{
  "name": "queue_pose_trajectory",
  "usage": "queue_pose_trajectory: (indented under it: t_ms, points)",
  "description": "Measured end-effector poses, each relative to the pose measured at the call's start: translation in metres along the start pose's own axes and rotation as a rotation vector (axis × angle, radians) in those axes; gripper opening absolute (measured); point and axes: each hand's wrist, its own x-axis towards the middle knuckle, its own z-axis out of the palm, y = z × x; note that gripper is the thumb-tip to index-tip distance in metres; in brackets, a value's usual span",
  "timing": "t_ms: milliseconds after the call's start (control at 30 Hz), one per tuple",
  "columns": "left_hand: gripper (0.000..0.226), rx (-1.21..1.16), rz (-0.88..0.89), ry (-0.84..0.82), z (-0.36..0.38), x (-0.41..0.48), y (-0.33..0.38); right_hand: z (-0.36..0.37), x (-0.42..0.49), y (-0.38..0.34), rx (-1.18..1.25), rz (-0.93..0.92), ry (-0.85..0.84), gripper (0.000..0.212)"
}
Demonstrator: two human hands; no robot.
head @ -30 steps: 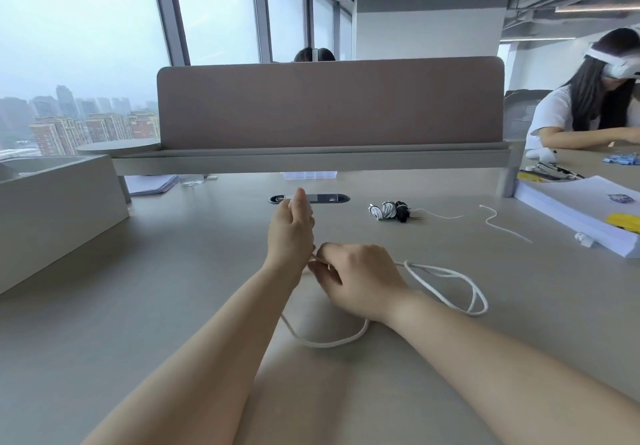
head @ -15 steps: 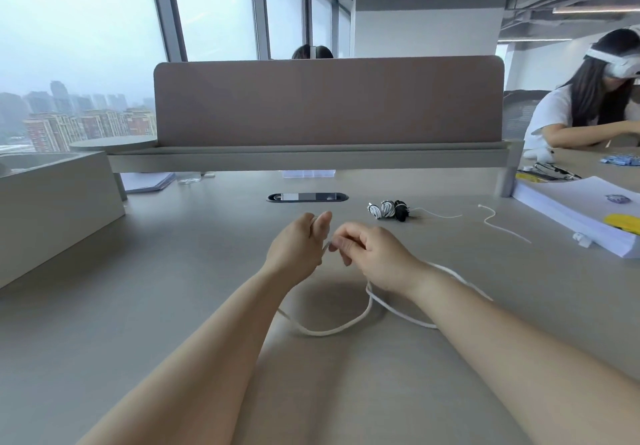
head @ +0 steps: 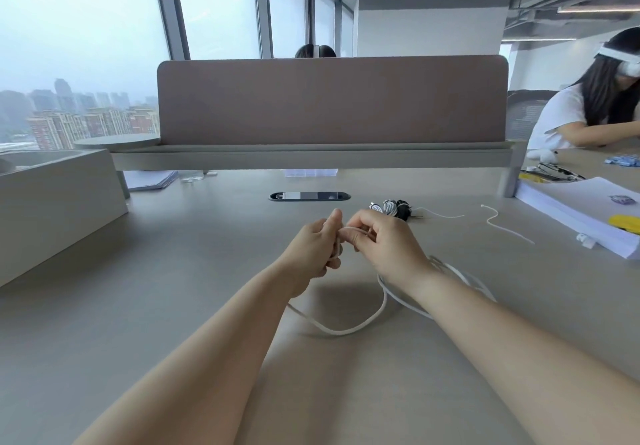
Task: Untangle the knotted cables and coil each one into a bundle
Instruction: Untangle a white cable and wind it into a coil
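Left hand [head: 311,254], right hand [head: 388,250], fingers of both pinching one white cable [head: 346,330], three bundles [head: 391,207] at 1 o'clock, one loose cable [head: 502,225] at 2 o'clock on counter [head: 173,306]

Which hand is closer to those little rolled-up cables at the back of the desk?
Right. The right hand, pinching the white cable, sits just in front of the rolled-up cables; the left hand, also holding it, is farther away, off to their left.
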Motion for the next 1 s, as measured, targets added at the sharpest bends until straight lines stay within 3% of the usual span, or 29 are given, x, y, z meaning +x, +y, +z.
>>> queue_pose_trajectory:
  t_ms: [233,500,567,700,800,1000]
  points:
    - [0.042,-0.073,-0.087,0.014,0.006,-0.006,0.002,0.001,-0.006,-0.001,-0.093,0.011,0.022,0.017]
    - [0.039,-0.087,-0.123,0.016,0.006,-0.008,0.004,0.006,-0.013,-0.013,-0.395,-0.199,-0.023,0.009]
    - [0.041,-0.026,-0.098,0.022,0.005,-0.006,0.004,0.007,-0.011,-0.011,-0.332,-0.126,-0.051,0.007]
    - [0.041,0.094,-0.068,0.022,0.001,-0.006,0.002,-0.002,-0.001,-0.005,0.045,0.106,-0.185,0.011]
    - [0.044,0.133,-0.057,-0.004,0.001,-0.006,0.002,-0.016,0.002,-0.006,0.155,0.119,-0.279,0.013]
    - [0.049,0.19,-0.076,-0.064,0.003,-0.004,0.004,-0.023,0.005,-0.004,0.304,0.083,-0.16,0.021]
